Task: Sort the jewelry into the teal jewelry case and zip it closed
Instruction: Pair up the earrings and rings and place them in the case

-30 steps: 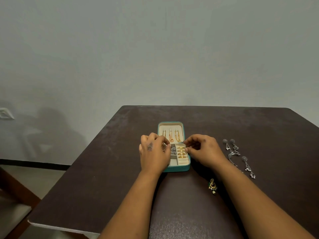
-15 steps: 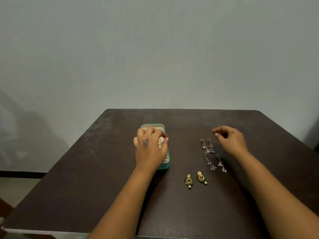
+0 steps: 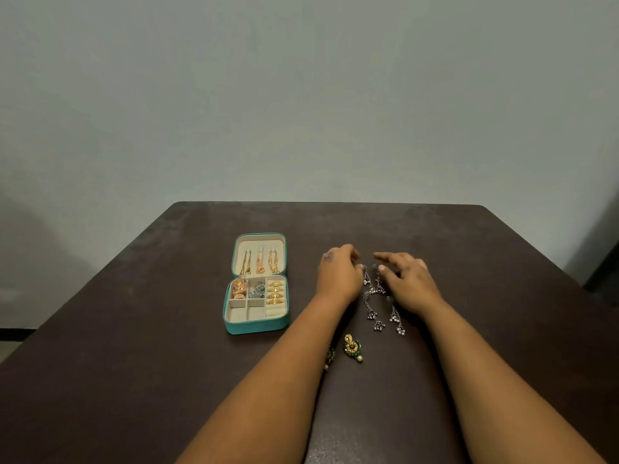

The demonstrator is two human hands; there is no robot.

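The teal jewelry case [image 3: 256, 324] is seen lying open on the dark desk [image 3: 134, 363], left of both hands; its lid is laid flat toward the far edge, and three gold chains [image 3: 259, 261] are hung side by side against the cream lining. In the near half, rose-gold pieces [image 3: 239, 288] are held in the far-left compartment, grey pieces [image 3: 257, 289] in the one beside it, and gold rings [image 3: 276, 293] are lined up in the right-hand slot; the two near compartments show only lining.

The silver dangle earrings [image 3: 376, 296] are spread on the desk to the right of the case, between the two hands. The left hand [image 3: 338, 276] is placed at their left, knuckles up and fingers curled down, its fingertips at the top of the leftmost earring; whether that earring is actually pinched cannot be told. The right hand [image 3: 407, 279] is held just right of the earrings, its fingers loosely extended toward the left hand and nothing gripped in them.

Nearer the person, a green and gold earring [image 3: 352, 348] is seen lying flat on the desk; its partner [image 3: 331, 356] is largely hidden by the left forearm, only a sliver being visible.
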